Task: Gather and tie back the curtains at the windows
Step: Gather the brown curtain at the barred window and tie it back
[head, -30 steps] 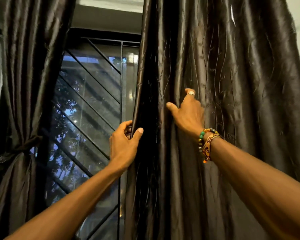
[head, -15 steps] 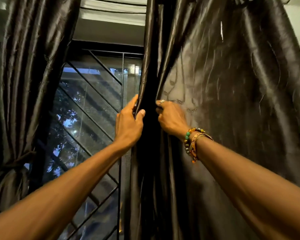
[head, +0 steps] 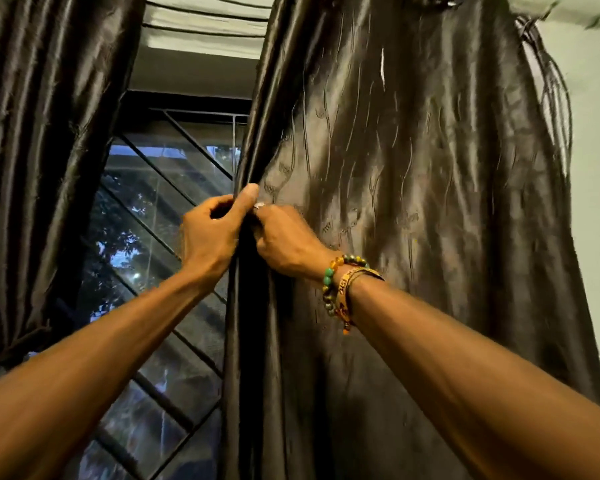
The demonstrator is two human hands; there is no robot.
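Note:
A dark brown satin curtain [head: 413, 202] hangs over the right half of the window. My left hand [head: 210, 237] grips its inner edge, with the thumb on the front of the fabric. Just beside it my right hand [head: 286, 242] pinches a fold of the same curtain; it wears a ring, and beaded bracelets sit on the wrist. The two hands nearly touch. A second dark curtain [head: 49, 133] hangs at the left, cinched by a tie-back [head: 21, 341] low down.
Between the curtains shows a window [head: 160, 209] with diagonal black metal bars [head: 174, 181], trees outside. A pale wall [head: 596, 168] runs along the right edge. A light pelmet or ceiling strip [head: 205, 26] is above.
My right hand slid left across the curtain, bunching fabric toward the inner edge, and now sits next to my left hand. My left hand's fingers have curled round the edge.

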